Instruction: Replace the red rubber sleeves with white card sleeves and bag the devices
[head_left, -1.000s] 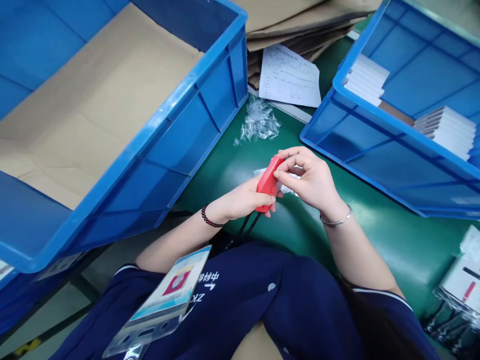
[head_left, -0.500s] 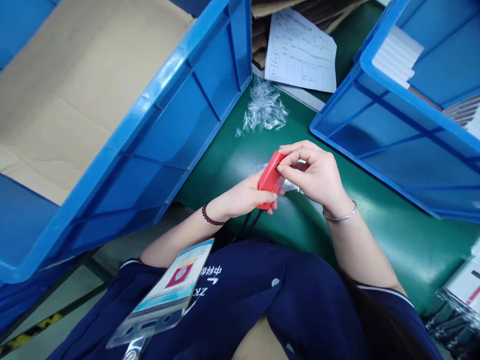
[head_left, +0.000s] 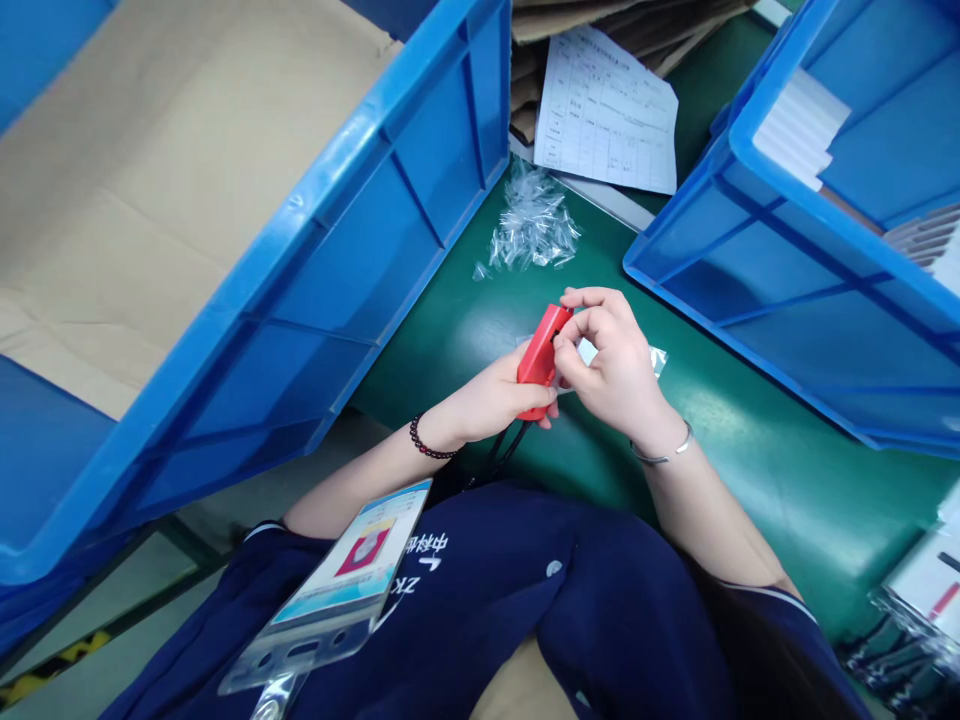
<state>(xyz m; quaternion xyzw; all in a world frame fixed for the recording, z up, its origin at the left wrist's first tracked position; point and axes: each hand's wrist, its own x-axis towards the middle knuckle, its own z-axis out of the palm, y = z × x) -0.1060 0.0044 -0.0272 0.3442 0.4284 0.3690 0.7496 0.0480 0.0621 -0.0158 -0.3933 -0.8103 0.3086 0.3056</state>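
Note:
A red plastic device (head_left: 541,352) with two black cords hanging from its lower end is tilted in front of my body. My left hand (head_left: 499,395) is wrapped round its lower part, thumb across the front. At its upper right side, my right hand (head_left: 611,355) has thumb and index finger pinched at a small dark spot on the device. Whether those fingertips hold a small part is hidden. A clear plastic bag (head_left: 658,360) lies partly behind my right hand on the green table (head_left: 720,420).
A large blue crate (head_left: 360,260) lined with brown cardboard stands at left. Another blue crate (head_left: 795,270), holding white pieces (head_left: 802,128), is at right. Clear plastic scraps (head_left: 534,220) lie near a printed sheet (head_left: 607,115). Packaged items (head_left: 926,590) sit at lower right.
My right hand has turned and its wrist has shifted slightly left, with the fingers curled more at the device's side. My left hand keeps its hold.

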